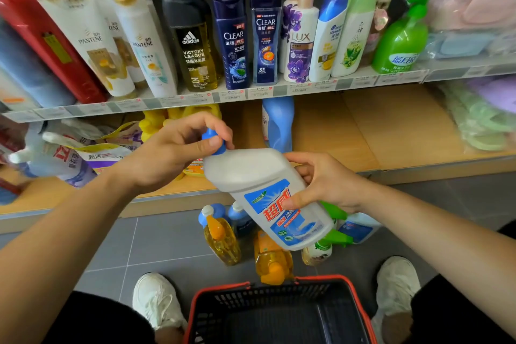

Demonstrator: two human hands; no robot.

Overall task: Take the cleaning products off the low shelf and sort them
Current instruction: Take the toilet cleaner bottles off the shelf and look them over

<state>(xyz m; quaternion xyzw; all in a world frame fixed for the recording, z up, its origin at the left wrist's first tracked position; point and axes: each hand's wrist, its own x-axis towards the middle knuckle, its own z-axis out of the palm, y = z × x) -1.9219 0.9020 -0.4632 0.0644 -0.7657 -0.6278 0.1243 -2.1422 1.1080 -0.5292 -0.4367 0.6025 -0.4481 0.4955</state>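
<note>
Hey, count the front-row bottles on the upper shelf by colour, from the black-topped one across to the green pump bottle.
Black-topped bottle: 1
Dark blue bottles: 2
White bottles: 3
Green pump bottle: 1
Total: 7, front row only; a few more stand partly hidden behind.

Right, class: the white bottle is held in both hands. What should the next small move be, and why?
Probably lower the white bottle to the floor beside the bottles gathered there. The left hand grips its blue cap, the right hand holds its body, so it is already off the low shelf, and the red basket looks empty.
</note>
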